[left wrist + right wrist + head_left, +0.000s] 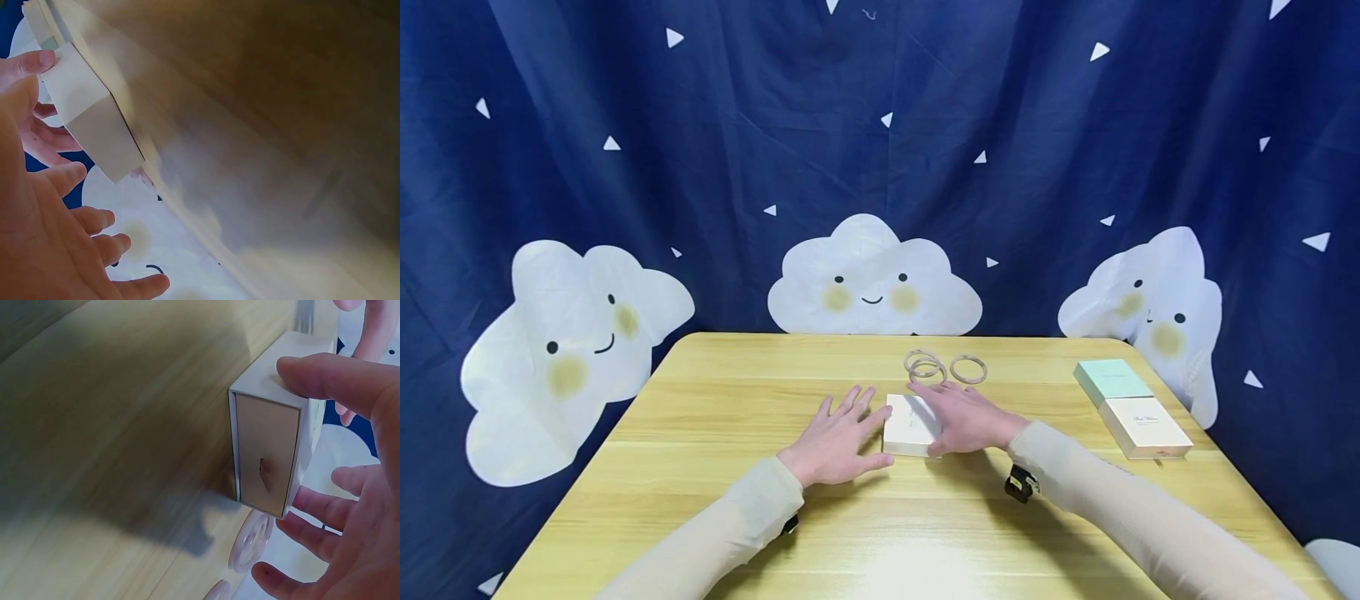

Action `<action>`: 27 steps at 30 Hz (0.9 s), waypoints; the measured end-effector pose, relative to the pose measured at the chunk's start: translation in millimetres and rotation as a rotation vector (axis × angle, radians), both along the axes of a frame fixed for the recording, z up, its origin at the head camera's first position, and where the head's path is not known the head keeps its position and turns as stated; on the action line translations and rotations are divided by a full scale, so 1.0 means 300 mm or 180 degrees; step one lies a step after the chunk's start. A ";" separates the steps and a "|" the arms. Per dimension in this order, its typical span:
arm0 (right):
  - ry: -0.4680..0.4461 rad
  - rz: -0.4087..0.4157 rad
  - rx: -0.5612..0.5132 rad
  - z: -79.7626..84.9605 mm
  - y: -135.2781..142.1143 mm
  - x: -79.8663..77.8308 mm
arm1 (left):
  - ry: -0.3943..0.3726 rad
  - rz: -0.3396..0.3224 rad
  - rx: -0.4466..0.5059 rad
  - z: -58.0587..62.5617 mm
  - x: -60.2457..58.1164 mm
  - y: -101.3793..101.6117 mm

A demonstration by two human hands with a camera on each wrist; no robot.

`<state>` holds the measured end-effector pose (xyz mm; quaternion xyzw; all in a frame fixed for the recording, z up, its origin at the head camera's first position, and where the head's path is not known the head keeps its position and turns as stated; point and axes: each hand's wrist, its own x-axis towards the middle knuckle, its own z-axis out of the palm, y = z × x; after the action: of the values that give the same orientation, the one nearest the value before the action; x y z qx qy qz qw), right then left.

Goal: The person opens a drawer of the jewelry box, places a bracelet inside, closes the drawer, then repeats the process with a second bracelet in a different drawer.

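Note:
A small white drawer box [908, 427] lies flat on the wooden table, with a little pull tab on its pinkish drawer front in the right wrist view. My right hand [966, 417] holds the box across its right part, thumb on the near side and fingers at the far side. The left hand [838, 440] is spread just left of the box, fingers extended; whether a fingertip touches it I cannot tell. Behind the box lie overlapping pinkish bangles [917, 353], with a separate bangle [968, 381] to their right.
At the table's right side a mint-green box [1116, 379] and a white box [1145, 423] with printed lettering lie end to end. The wooden table [700, 450] ends at a dark blue curtain [715, 167] with cloud prints.

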<state>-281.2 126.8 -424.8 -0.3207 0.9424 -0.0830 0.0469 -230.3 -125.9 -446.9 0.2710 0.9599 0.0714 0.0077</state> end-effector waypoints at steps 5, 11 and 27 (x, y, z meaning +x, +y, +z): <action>-0.0028 0.0005 -0.0036 -0.010 -0.011 -0.006 | 0.0017 0.0010 0.0011 0.003 -0.002 0.000; -0.0069 0.0041 -0.0099 -0.016 -0.037 -0.010 | 0.0011 0.0028 0.0006 0.005 -0.004 -0.001; 0.0027 0.0132 -0.0270 -0.034 -0.128 -0.034 | 0.0062 0.0091 0.0057 0.003 -0.011 -0.027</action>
<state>-291.2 88.4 -434.9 -0.3423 0.9313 -0.1206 0.0309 -233.4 -134.1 -446.1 0.2580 0.9630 0.0775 -0.0051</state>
